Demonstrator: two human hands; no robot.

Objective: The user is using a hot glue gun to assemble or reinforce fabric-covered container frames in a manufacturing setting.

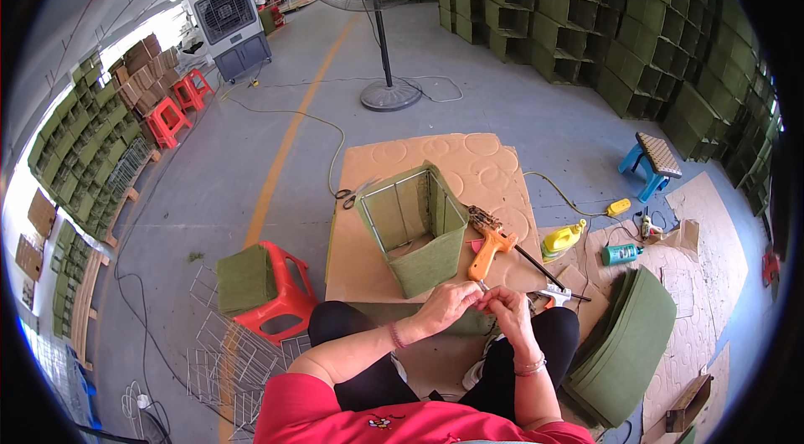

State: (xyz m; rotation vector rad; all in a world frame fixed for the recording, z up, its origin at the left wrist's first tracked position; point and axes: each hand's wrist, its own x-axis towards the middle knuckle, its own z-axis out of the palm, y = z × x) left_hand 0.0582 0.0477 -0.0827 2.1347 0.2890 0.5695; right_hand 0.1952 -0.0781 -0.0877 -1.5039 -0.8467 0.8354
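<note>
Two bare hands, near the edge of one cardboard sheet (352,234): left hand (448,307) and right hand (507,310) close together, fingertips of each pinched inward and nearly meeting; object between them, if any, too small to tell. Just beyond the hands, upon the cardboard, one green box (431,255), open at the top, with wire showing along the rim. To its right, one orange glue gun (492,253), handle end just beside the fingertips; near the right hand, one white-and-orange tool (553,296), partly hidden. At the left edge of the cardboard, one pair of scissors (344,195). On the floor to the right, two bottles, one yellow (562,240) and one teal (621,255), with one stack of green sheets (628,335) nearer the body; beyond, one blue-legged stool (657,155). To the left, three red stools, the nearest (289,303) bearing one green pile (245,279), two farther off (166,121). In the background, one fan (382,33) and one air cooler (226,17).
</note>
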